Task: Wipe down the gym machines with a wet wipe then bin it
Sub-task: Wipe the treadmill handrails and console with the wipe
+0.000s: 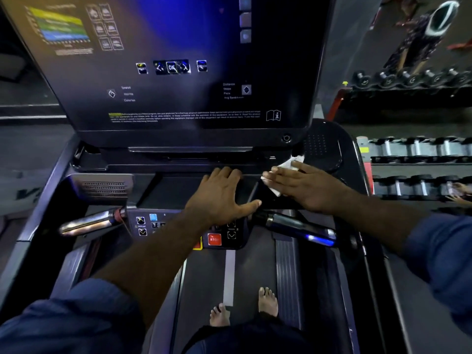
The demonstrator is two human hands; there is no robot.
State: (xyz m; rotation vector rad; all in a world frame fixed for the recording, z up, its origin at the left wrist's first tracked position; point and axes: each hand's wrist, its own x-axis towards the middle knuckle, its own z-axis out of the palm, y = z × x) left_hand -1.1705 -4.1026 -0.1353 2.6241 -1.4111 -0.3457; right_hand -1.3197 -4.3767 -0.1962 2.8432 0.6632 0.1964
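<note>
I stand barefoot on a treadmill (229, 277) and face its dark console (178, 72). My right hand (304, 187) lies flat with straight fingers on a white wet wipe (287, 164), pressing it onto the black tray ledge below the right side of the screen. The wipe shows above and below my fingers; most of it is hidden under the hand. My left hand (222, 198) rests flat, fingers spread, on the middle of the ledge just above the button panel (217, 236).
Chrome grip handles stick out left (89, 223) and right (301, 228) of the panel with its red stop button (214, 239). Dumbbell racks (419, 154) line the right side. A round tray recess (321, 149) sits beyond the wipe.
</note>
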